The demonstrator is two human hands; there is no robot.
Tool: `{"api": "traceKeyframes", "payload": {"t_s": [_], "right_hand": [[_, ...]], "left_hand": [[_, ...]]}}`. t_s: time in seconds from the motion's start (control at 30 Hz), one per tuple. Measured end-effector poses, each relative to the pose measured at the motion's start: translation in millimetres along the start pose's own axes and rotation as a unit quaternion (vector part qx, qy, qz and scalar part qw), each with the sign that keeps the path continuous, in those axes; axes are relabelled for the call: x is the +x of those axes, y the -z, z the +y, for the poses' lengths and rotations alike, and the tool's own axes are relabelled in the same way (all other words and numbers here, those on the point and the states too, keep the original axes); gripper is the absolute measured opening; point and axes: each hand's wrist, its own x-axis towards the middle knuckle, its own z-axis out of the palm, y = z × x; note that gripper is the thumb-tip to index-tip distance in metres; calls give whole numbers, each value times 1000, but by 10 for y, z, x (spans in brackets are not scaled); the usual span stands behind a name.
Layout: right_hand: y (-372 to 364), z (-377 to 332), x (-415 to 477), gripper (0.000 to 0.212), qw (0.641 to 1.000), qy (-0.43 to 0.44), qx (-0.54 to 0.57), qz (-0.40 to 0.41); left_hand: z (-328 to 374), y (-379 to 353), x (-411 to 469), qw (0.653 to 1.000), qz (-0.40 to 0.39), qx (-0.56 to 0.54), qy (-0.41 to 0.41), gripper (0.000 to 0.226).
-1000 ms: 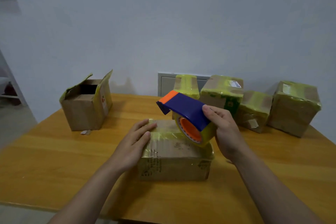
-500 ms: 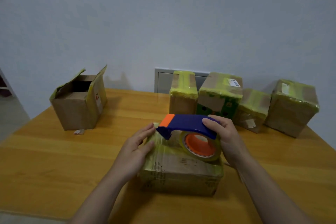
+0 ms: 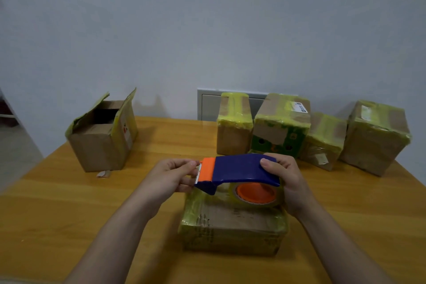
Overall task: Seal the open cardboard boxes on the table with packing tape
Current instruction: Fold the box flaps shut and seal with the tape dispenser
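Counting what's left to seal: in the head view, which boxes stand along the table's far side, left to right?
open brown cardboard box with raised flaps → narrow upright cardboard box with yellowish tape → taped cardboard box with green printed front → small taped cardboard box → large taped cardboard box

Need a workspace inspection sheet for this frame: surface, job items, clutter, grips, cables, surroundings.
Surface: wooden table.
Job's things: open box far left, flaps up; near box wrapped in tape; dispenser held over it; four taped boxes in a row at the back.
Clutter: small scrap beside open box.
Grips: left hand pinches dispenser's cutter end; right hand holds its rear.
Cables: nothing seen.
Surroundings: white wall; grey panel behind the table.
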Motion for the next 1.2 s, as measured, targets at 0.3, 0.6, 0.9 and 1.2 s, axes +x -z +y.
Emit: {"api": "traceKeyframes", "payload": {"t_s": [0.3,0.6,0.9,1.2], "right_hand": [[-4,45,-11,42,1000,23,-3,6],[19,71,-27,54,999,22,28,9],[58,57,-31,58,997,4,80,13],[76,-146,60,50,993,-36,108,42]], "left_hand": [[152,-27,14,999,-46,14,16,22],[107,-1,31,988,-53,-129,68,40],[46,-103,-13,932,-96,-338,89,65],[112,-29,-57,917,-121,-371,82,70]]}}
